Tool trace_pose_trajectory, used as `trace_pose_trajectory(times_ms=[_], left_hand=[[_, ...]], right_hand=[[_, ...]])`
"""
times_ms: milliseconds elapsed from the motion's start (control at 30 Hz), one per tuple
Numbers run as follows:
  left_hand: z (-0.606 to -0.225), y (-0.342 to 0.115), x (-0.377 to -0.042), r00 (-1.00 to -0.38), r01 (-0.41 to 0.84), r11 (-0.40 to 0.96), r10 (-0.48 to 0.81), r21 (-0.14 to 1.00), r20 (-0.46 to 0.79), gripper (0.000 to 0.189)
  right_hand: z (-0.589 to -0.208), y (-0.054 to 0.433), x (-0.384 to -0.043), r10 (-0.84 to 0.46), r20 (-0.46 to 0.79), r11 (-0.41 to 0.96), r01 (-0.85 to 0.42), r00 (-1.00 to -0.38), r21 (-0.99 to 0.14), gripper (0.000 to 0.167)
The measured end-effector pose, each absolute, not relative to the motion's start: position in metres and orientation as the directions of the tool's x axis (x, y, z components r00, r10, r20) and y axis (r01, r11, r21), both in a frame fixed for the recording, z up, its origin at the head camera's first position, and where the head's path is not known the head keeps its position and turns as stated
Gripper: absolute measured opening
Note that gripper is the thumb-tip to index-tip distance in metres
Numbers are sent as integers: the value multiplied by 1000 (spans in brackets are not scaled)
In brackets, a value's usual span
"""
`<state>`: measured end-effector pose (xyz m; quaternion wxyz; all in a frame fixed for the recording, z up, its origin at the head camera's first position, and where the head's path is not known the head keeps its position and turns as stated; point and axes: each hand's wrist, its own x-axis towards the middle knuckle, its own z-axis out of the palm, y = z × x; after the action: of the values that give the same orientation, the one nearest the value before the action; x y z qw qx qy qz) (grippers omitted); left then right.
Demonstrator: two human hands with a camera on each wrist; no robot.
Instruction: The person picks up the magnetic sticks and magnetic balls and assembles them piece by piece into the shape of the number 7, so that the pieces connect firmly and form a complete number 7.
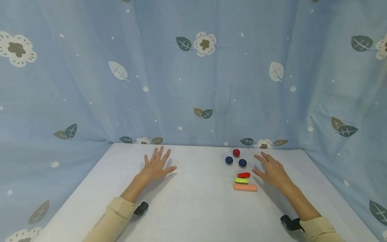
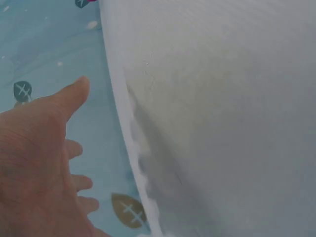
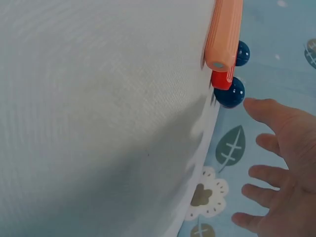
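Observation:
My left hand [image 1: 155, 168] is spread over the left part of the white table, holding nothing; in the left wrist view its thumb and fingertips show against the curtain. On the other side, my right hand [image 1: 274, 173] reaches over the table with fingers apart and nothing in them. Just left of it lie a short red stick [image 1: 243, 175], a yellow-green stick [image 1: 241, 180] and a longer orange stick [image 1: 245, 188], roughly parallel. Behind these sit a red ball [image 1: 236, 153] and two dark blue balls [image 1: 229, 160]. The right wrist view shows the orange stick [image 3: 224, 34] overlapping the red one.
A white cloth covers the table [image 1: 193, 208]. Its back edge meets a blue curtain [image 1: 193, 84] with leaf and flower prints, which also hangs along both sides. Black wrist devices [image 1: 141, 208] sit at both sleeve cuffs.

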<state>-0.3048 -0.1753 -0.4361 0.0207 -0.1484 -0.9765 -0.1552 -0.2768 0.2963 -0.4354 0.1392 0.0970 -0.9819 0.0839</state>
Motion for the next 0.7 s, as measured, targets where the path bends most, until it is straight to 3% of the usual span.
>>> trace_pose_trajectory(times_ms=[233, 700], left_hand=[[-435, -163, -313, -939, 344, 896, 320, 281, 130, 82], [-436, -124, -326, -872, 481, 825, 416, 296, 257, 69]], right_hand=[[-437, 296, -277, -188, 304, 957, -244, -934, -159, 60], [-432, 283, -273, -160, 216, 934, -218, -963, -284, 46]])
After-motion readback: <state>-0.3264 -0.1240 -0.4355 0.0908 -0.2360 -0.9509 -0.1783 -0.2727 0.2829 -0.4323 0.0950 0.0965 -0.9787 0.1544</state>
